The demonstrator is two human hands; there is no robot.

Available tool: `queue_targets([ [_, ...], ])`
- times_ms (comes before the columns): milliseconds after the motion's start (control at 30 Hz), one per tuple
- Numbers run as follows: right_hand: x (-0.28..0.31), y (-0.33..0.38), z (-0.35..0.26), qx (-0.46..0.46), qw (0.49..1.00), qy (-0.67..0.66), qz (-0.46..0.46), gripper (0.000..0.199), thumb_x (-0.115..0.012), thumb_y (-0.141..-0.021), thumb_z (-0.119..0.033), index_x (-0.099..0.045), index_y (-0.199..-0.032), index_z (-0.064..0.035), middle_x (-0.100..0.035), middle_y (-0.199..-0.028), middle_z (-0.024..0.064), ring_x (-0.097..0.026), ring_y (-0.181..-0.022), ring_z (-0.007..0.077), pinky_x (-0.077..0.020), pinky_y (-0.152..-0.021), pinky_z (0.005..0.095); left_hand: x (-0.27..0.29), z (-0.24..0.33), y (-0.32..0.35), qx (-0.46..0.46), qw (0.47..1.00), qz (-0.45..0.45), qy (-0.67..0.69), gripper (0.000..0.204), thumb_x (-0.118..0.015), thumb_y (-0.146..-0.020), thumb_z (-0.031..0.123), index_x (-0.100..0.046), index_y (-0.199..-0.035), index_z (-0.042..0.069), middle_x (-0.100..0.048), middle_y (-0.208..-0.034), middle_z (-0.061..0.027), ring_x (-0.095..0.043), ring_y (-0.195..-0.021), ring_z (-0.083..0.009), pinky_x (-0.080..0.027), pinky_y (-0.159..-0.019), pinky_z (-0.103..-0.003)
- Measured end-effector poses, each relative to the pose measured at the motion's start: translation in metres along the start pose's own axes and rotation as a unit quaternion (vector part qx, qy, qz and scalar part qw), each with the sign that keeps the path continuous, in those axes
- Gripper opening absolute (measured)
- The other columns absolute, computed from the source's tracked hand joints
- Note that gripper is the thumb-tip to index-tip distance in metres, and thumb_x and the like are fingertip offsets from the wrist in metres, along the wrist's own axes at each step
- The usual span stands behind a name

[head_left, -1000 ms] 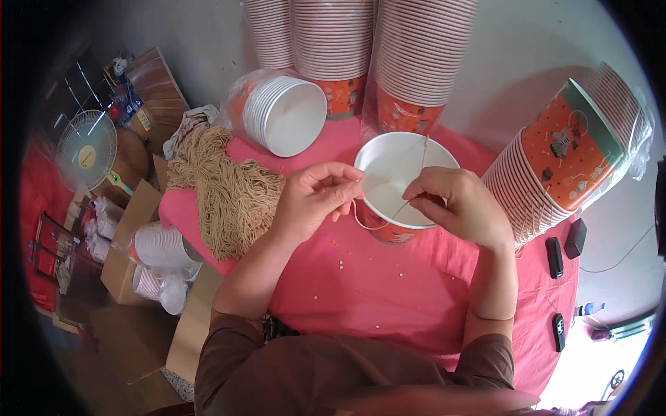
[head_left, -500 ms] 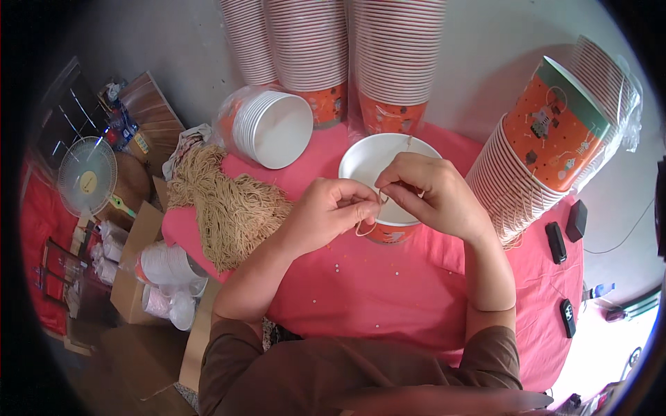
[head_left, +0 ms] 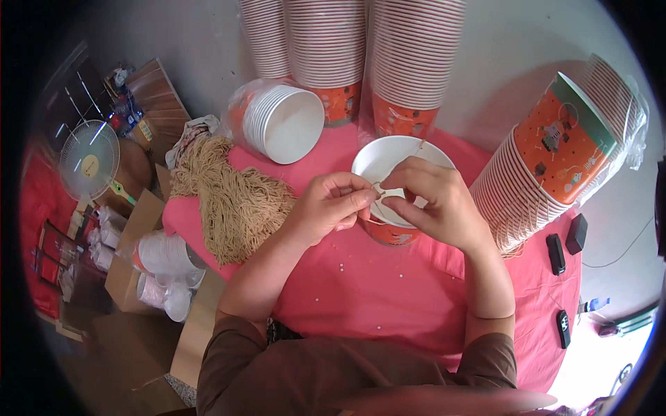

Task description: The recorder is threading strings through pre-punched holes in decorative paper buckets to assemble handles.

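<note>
Cord Held at Bucket Rim

The white-lined orange bucket [head_left: 397, 236] stands upright on the pink-covered table [head_left: 374, 298], its mouth facing up beneath both hands. The cord [head_left: 421, 145] shows at the far rim and between the fingers. The left hand [head_left: 372, 193] pinches the cord between thumb and forefinger at the near side of the mouth. The right hand [head_left: 386, 193] is curved opposite, thumb and forefinger apart; whether it grips the cord cannot be determined.

Right: a leaning stack of nested buckets [head_left: 517, 184]. Left rear: a plastic-wrapped bucket stack [head_left: 295, 128] on its side. Lower left: an open cardboard box [head_left: 132, 243] containing wrapped white tubs [head_left: 163, 253].
</note>
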State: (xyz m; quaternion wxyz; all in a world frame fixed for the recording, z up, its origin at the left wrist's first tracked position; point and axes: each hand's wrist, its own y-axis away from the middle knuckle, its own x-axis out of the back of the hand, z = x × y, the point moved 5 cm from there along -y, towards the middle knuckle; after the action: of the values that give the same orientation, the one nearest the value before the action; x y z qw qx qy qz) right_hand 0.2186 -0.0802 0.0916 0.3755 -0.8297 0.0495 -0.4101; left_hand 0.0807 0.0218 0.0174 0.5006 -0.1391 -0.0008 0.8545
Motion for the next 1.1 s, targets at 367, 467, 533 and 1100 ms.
queue_targets([
  [367,0.007,-0.001,0.002,0.024,0.999,0.034,0.010,0.010,-0.070,-0.079,0.002,-0.064,-0.086,-0.0013,-0.065,-0.081,0.0100,-0.065,-0.068,0.0263,-0.0502,-0.059,0.0354,-0.004,0.007,0.001,0.013,0.997,-0.025,-0.068,0.015,-0.062,-0.098,0.013,-0.066,-0.104,0.000,-0.064,-0.078,-0.0016,-0.051,-0.063,-0.0017,-0.037,-0.051,-0.017],
  [467,0.016,-0.002,0.003,0.012,0.999,0.008,0.053,0.007,-0.068,-0.080,0.002,-0.064,-0.086,-0.0013,-0.064,-0.080,0.0113,-0.065,-0.068,0.0295,-0.0504,-0.060,0.0368,0.000,-0.003,0.002,-0.034,0.995,-0.042,-0.081,0.013,-0.062,-0.098,0.012,-0.066,-0.104,0.001,-0.064,-0.080,-0.0012,-0.051,-0.064,-0.0018,-0.037,-0.052,-0.017],
  [533,0.018,0.000,0.005,-0.009,0.999,-0.029,0.043,0.007,-0.068,-0.081,0.002,-0.064,-0.086,-0.0010,-0.064,-0.080,0.0114,-0.065,-0.068,0.0292,-0.0505,-0.060,0.0368,-0.002,0.001,0.003,-0.014,0.998,-0.037,-0.057,0.013,-0.062,-0.097,0.012,-0.066,-0.104,0.001,-0.064,-0.079,-0.0009,-0.050,-0.063,-0.0016,-0.036,-0.051,-0.017],
  [1100,-0.007,0.000,0.007,-0.003,0.999,-0.033,-0.006,0.007,-0.072,-0.080,-0.004,-0.066,-0.085,-0.0023,-0.065,-0.082,0.0088,-0.064,-0.063,0.0268,-0.0486,-0.056,0.0368,-0.008,-0.005,0.005,-0.016,1.000,-0.002,0.019,0.012,-0.061,-0.094,0.002,-0.064,-0.105,-0.001,-0.055,-0.075,0.0018,-0.042,-0.058,-0.0021,-0.032,-0.049,-0.018],
])
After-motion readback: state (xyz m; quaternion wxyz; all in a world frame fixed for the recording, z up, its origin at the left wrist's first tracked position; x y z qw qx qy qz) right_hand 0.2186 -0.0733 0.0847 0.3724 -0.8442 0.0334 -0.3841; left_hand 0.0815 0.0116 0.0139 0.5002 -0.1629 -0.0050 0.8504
